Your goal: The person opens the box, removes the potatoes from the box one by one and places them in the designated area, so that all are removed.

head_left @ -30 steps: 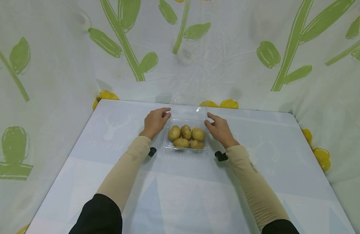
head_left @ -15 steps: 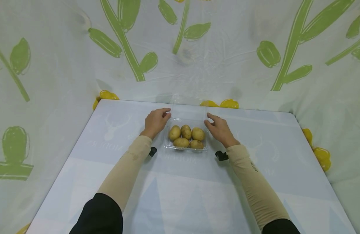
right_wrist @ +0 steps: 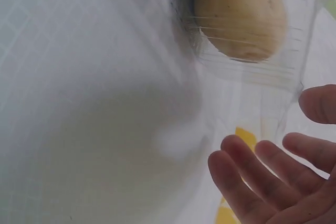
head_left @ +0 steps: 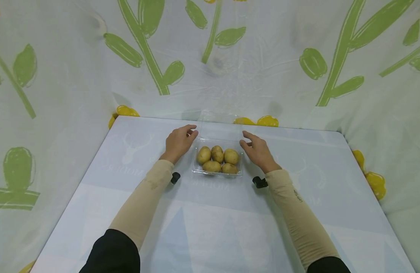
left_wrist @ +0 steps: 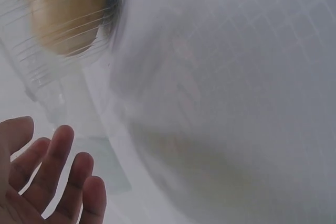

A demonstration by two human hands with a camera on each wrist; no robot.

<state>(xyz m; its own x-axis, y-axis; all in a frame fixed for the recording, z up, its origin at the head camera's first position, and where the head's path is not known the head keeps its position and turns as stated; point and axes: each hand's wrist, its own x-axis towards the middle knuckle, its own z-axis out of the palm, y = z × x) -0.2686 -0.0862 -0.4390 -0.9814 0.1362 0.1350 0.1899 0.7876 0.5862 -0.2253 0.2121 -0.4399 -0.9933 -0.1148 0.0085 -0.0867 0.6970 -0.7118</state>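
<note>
My hands have drifted a little outward from the clear box since a second ago — the left hand (head_left: 178, 142) has slid left and back, and the right hand (head_left: 259, 151) has eased off to the right; the box itself has not shifted.

Around me hangs a pale sheet (head_left: 264, 68) printed with green stems and leaves, closing in the back and both sides. Below it lies the table (head_left: 210, 220), covered in a light blue-white cloth with faint deer prints, flat and wide.

The clear plastic box (head_left: 217, 172) sits toward the far middle of the table, its lid standing up at the back edge, nearly invisible. It lies directly between my two hands, the long side running left to right; each hand is just beside one far corner, about equally near, and I cannot tell whether the fingertips touch the plastic.

Both hands are loose, fingers (left_wrist: 58, 156) spread and lightly bent, gripping nothing. Five potatoes (head_left: 217, 159) rest inside, packed together.
</note>
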